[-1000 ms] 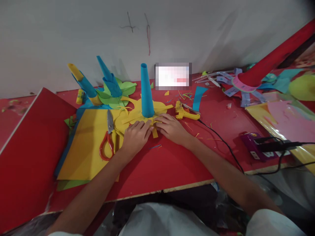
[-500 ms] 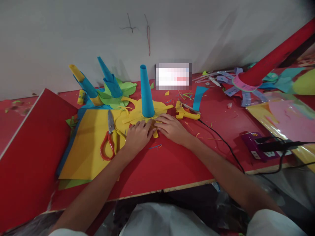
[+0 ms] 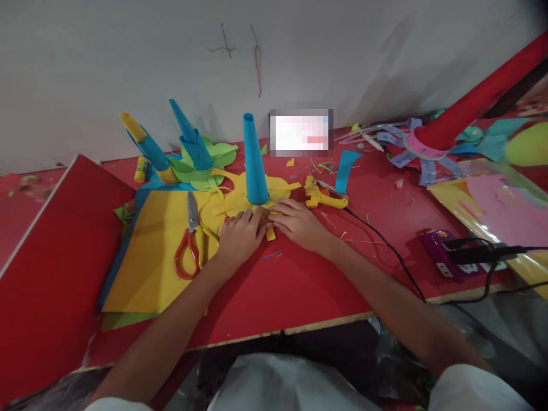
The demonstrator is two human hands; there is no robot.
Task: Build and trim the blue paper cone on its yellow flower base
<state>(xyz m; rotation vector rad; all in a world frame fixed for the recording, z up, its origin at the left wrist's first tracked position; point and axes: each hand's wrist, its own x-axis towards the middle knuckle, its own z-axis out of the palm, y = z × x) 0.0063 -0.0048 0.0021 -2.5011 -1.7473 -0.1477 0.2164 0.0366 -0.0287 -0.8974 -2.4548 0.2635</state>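
Note:
A blue paper cone (image 3: pixel 256 162) stands upright on a flat yellow paper flower (image 3: pixel 278 187) with several petals. My left hand (image 3: pixel 242 237) is at the flower's near edge, fingers curled over the paper and thumb toward the middle. From the other side, my right hand (image 3: pixel 297 225) grips the same edge, its fingertips close to the left ones. The hands partly hide the petal between them, and a yellow strip (image 3: pixel 271 233) sticks out below. Scissors (image 3: pixel 191 237) with red and yellow handles lie left of my left hand. Right of the flower rests a yellow glue gun (image 3: pixel 325 198).
Yellow sheets (image 3: pixel 141 251) lie at the left beside a red board (image 3: pixel 55 274). Two finished-looking paper cones, one on green petals (image 3: pixel 222 153), stand behind. A phone (image 3: pixel 299 133) leans on the wall. At right are a purple power box (image 3: pixel 440 251), cables and a red cone (image 3: pixel 479 97).

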